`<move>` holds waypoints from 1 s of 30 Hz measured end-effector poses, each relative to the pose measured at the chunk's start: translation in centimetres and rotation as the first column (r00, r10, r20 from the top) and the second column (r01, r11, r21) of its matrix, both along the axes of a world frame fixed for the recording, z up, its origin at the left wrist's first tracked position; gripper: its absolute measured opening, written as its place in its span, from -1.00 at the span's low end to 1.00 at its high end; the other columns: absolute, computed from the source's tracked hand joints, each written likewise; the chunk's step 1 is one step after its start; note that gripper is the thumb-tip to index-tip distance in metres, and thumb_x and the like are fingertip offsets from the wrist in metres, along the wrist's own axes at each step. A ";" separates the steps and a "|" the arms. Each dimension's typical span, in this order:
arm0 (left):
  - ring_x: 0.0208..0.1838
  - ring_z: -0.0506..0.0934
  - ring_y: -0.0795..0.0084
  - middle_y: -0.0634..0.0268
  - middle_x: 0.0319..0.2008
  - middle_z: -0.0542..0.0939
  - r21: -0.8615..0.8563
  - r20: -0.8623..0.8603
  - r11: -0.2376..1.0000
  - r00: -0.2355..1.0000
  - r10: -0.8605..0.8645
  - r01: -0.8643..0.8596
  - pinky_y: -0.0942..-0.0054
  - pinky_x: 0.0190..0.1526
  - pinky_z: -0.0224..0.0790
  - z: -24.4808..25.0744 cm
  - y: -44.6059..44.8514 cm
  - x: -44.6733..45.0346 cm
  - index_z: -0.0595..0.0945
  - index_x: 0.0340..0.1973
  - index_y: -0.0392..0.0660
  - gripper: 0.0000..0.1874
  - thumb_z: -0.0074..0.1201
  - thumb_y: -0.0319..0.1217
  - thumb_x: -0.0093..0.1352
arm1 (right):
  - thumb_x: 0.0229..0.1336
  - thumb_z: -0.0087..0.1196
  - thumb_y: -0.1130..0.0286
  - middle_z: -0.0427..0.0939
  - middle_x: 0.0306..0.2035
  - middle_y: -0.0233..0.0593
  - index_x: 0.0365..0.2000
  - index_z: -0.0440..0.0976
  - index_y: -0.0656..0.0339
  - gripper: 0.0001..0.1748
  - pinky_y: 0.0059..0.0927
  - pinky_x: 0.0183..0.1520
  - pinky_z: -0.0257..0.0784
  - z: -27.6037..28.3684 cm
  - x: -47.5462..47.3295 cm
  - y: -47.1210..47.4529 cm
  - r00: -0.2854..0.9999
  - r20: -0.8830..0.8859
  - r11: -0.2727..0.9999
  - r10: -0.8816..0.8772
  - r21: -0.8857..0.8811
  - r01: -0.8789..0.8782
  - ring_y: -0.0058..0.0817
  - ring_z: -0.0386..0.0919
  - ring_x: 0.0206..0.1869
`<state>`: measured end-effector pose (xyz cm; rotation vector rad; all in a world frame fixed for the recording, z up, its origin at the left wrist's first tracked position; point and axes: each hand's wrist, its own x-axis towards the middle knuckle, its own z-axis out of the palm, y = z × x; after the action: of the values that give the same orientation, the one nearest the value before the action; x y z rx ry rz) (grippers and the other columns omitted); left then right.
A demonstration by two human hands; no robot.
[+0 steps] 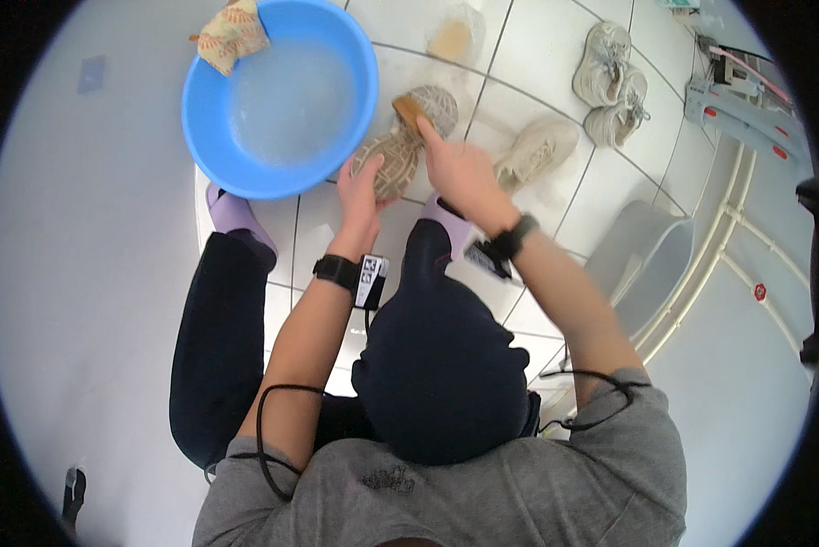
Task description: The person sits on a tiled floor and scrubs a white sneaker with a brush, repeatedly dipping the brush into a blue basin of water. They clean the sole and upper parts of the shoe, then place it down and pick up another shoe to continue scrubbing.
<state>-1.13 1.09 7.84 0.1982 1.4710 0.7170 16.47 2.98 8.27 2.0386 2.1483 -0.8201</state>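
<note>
My left hand [361, 188] grips the heel end of a shoe [390, 167], its patterned sole turned up towards me. Held in my right hand [461, 164] is a brush with a wooden back [409, 113], pressed against the sole near its middle. The index finger lies along the brush's back; its bristles are hidden. Just left of the shoe stands a blue plastic basin [365, 102] holding cloudy water [293, 102]. A patterned cloth [231, 37] hangs over the basin's far left rim. Right of my right hand, a beige lace-up shoe [539, 150] rests on the floor.
A pair of pale sneakers [611, 85] sits on the tiles at the far right. A clear bag with yellowish contents [454, 37] lies beyond the shoe. To the right are a grey bin [638, 253] and cream wall pipes [727, 205]. Purple slippers [235, 215] are on my feet.
</note>
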 end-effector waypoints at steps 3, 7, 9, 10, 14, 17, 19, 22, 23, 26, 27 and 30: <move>-0.11 0.65 0.26 0.16 -0.03 0.58 0.022 -0.024 1.000 1.000 0.012 -0.011 0.17 -0.21 0.63 0.2 -0.2 0.0 0.41 0.17 -0.10 -0.50 0.17 -0.28 0.35 | 0.20 -0.09 0.42 0.63 -0.52 -0.04 0.26 0.32 0.08 -0.43 -0.04 -0.46 0.50 -0.1 -0.2 0.9 0.998 -0.004 0.991 -0.059 0.119 0.059 -0.07 0.64 -0.47; -0.13 0.65 0.27 0.16 -0.06 0.60 0.076 -0.043 0.997 0.999 0.016 -0.012 0.17 -0.24 0.64 -0.1 -0.1 0.0 0.42 0.16 -0.10 -0.51 0.16 -0.28 0.35 | 0.21 -0.10 0.43 0.62 -0.53 -0.04 0.27 0.29 0.11 -0.42 -0.01 -0.46 0.49 -0.7 -0.6 0.5 0.999 0.027 0.998 -0.039 0.058 0.037 -0.05 0.63 -0.48; -0.14 0.65 0.27 0.16 -0.07 0.60 0.050 -0.033 0.999 0.999 0.019 -0.018 0.17 -0.25 0.64 -0.2 -0.1 0.0 0.42 0.16 -0.09 -0.51 0.16 -0.28 0.35 | 0.22 -0.10 0.42 0.62 -0.54 -0.04 0.28 0.27 0.12 -0.41 -0.02 -0.46 0.49 -1.4 -0.7 0.2 0.999 0.021 0.999 0.025 0.038 -0.026 -0.06 0.63 -0.49; -0.14 0.65 0.27 0.16 -0.07 0.60 0.006 -0.034 1.000 0.999 0.010 -0.010 0.16 -0.25 0.64 -0.2 -0.1 0.0 0.42 0.16 -0.09 -0.51 0.16 -0.28 0.35 | 0.22 -0.10 0.42 0.62 -0.54 -0.04 0.29 0.27 0.11 -0.41 -0.02 -0.47 0.49 -1.6 -0.6 0.1 0.998 -0.011 0.998 0.060 0.008 -0.060 -0.06 0.63 -0.49; -0.15 0.66 0.28 0.17 -0.07 0.60 0.022 -0.001 0.999 0.999 0.035 -0.035 0.17 -0.26 0.64 -0.2 -0.1 0.1 0.42 0.15 -0.10 -0.52 0.16 -0.29 0.36 | 0.23 -0.08 0.41 0.58 -0.59 -0.03 0.28 0.29 0.04 -0.43 -0.03 -0.53 0.44 -1.6 0.1 0.3 0.999 -0.014 0.966 -0.033 0.255 0.035 -0.07 0.59 -0.55; -0.14 0.66 0.28 0.16 -0.07 0.60 0.038 -0.013 0.999 0.999 0.029 -0.029 0.18 -0.26 0.65 -0.2 0.0 0.1 0.41 0.15 -0.12 -0.51 0.16 -0.29 0.36 | 0.20 -0.09 0.42 0.61 -0.54 -0.02 0.26 0.29 0.13 -0.43 -0.04 -0.49 0.46 -0.5 0.3 -0.3 0.997 -0.034 0.978 -0.072 0.196 0.077 -0.06 0.62 -0.48; -0.13 0.66 0.28 0.16 -0.07 0.60 0.057 -0.022 0.998 1.000 0.021 -0.020 0.19 -0.25 0.65 -0.2 -0.1 0.1 0.41 0.15 -0.13 -0.51 0.17 -0.29 0.36 | 0.21 -0.09 0.41 0.61 -0.55 -0.03 0.27 0.28 0.13 -0.43 -0.05 -0.49 0.46 0.2 -0.2 -1.6 0.999 0.037 0.995 -0.036 0.095 0.032 -0.06 0.61 -0.49; -0.12 0.66 0.27 0.16 -0.06 0.60 -0.023 -0.040 0.999 0.998 0.048 -0.049 0.17 -0.23 0.65 -0.3 -0.6 0.2 0.41 0.15 -0.13 -0.51 0.16 -0.30 0.36 | 0.22 -0.08 0.38 0.60 -0.57 -0.03 0.27 0.28 0.10 -0.42 -0.03 -0.49 0.46 -0.2 -1.2 -2.5 0.993 -0.116 0.998 0.037 -0.041 -0.042 -0.05 0.61 -0.51; -0.12 0.66 0.26 0.16 -0.06 0.60 -0.011 -0.009 0.999 0.999 0.049 -0.049 0.17 -0.24 0.65 -0.2 -0.9 0.1 0.41 0.15 -0.13 -0.51 0.16 -0.30 0.36 | 0.23 -0.08 0.37 0.59 -0.57 -0.03 0.28 0.28 0.08 -0.42 -0.02 -0.49 0.46 -0.5 -1.6 -2.8 0.996 -0.089 0.999 -0.005 0.037 0.008 -0.04 0.60 -0.52; -0.12 0.66 0.26 0.16 -0.05 0.59 0.017 0.036 0.999 0.999 0.028 -0.028 0.17 -0.24 0.65 -0.3 -0.5 0.0 0.41 0.15 -0.13 -0.51 0.16 -0.29 0.36 | 0.28 -0.09 0.34 0.59 -0.58 -0.02 0.30 0.26 0.00 -0.44 0.02 -0.48 0.46 -1.5 -1.3 -2.5 0.987 -0.112 0.965 -0.117 0.224 0.140 0.00 0.58 -0.54; -0.12 0.66 0.25 0.15 -0.05 0.59 0.036 0.026 0.999 1.000 0.014 -0.015 0.17 -0.24 0.65 -0.3 -0.4 -0.1 0.40 0.15 -0.14 -0.51 0.16 -0.29 0.36 | 0.29 -0.09 0.34 0.59 -0.58 -0.02 0.30 0.25 -0.01 -0.44 0.02 -0.49 0.45 -1.6 -1.0 -2.3 0.986 -0.082 0.979 -0.142 0.135 0.152 0.00 0.58 -0.54; -0.12 0.66 0.25 0.14 -0.05 0.59 0.026 0.004 0.999 1.000 0.030 -0.030 0.15 -0.23 0.66 -0.3 -0.1 0.0 0.40 0.15 -0.15 -0.51 0.16 -0.29 0.36 | 0.29 -0.07 0.32 0.57 -0.60 -0.03 0.33 0.21 -0.02 -0.40 0.02 -0.50 0.44 -0.5 -0.3 -3.7 0.976 -0.028 0.973 -0.214 0.084 0.216 0.00 0.57 -0.55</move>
<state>-1.08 1.02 7.51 0.1948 1.4650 0.7609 16.16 -0.70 7.74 2.3483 2.0305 -0.7836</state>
